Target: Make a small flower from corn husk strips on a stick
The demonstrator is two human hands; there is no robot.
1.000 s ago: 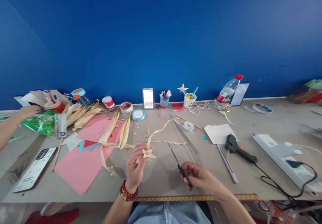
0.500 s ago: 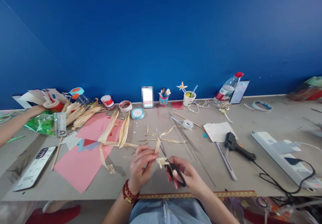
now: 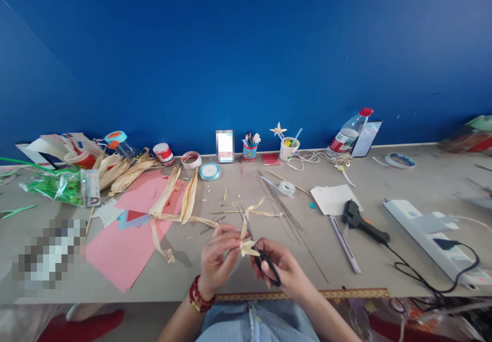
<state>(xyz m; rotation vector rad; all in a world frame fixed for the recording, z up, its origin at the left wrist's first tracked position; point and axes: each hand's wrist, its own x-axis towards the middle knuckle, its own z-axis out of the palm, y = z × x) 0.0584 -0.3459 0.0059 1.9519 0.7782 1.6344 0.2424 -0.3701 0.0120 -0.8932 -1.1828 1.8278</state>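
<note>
Near the lower centre of the frame, a pale husk flower (image 3: 248,248) is pinched between the fingertips of the left hand (image 3: 220,254). A pair of black-handled scissors (image 3: 272,270) is gripped by the right hand (image 3: 280,264), with the blades pointed up the frame, just beside the flower and across the thin husk strip (image 3: 244,225) that rises from it (whether the strip is touched by the blades cannot be told). The two hands are held close together, slightly apart, above the near part of the desk (image 3: 180,280).

Left of the hands, dried husks (image 3: 189,198) are laid partly over pink paper (image 3: 119,255). Up the frame from the hands, another husk strip (image 3: 265,213) is stretched across the desk, and thin wires (image 3: 286,211) are spread to its right. Toward the right, a white sheet (image 3: 333,198), a pale pen (image 3: 345,244), a black glue gun (image 3: 363,223) and a white power strip (image 3: 426,239) can be seen. Near the wall (image 3: 246,55), a second husk flower (image 3: 278,129) is stood in a white cup (image 3: 288,149), and a red-capped bottle (image 3: 348,134) is tilted farther right.
</note>
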